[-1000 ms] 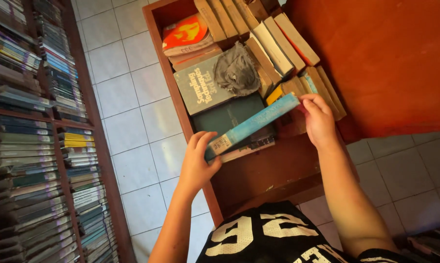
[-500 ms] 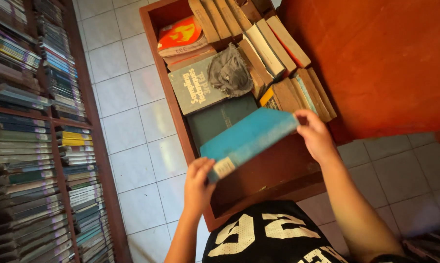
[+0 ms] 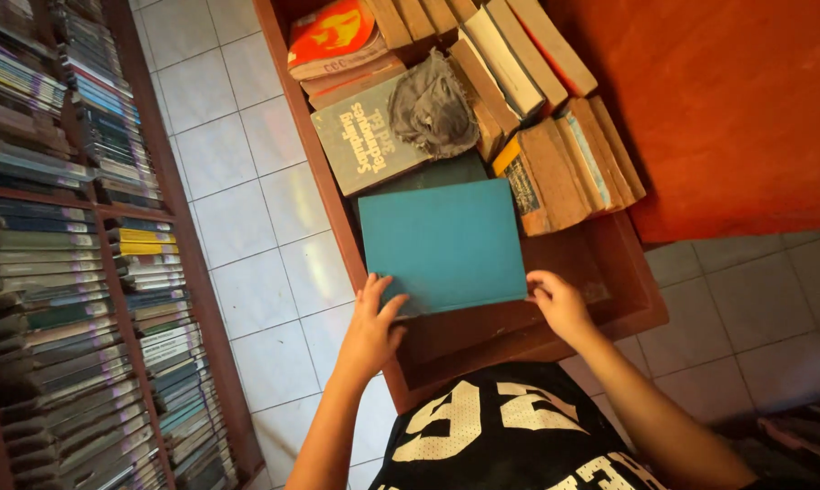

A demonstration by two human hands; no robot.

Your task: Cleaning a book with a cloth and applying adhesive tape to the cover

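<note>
We are now laying the teal book (image 3: 442, 243) flat, cover up, on the wooden shelf (image 3: 628, 299). Half a second ago it was tilted up in the air between our hands, and a second ago we were holding it edge-on, so the turn is done and the book is coming to rest. Our left hand (image 3: 372, 328) is pressing spread fingers on the near left corner, and our right hand (image 3: 557, 301) is pinching the near right corner, both loosely open rather than clenched. The book is lying just near of the olive paperback (image 3: 364, 141) and the grey cloth (image 3: 435, 104), with the leaning row of brown books (image 3: 569, 163) to its right. We judge it is nearly placed.
</note>
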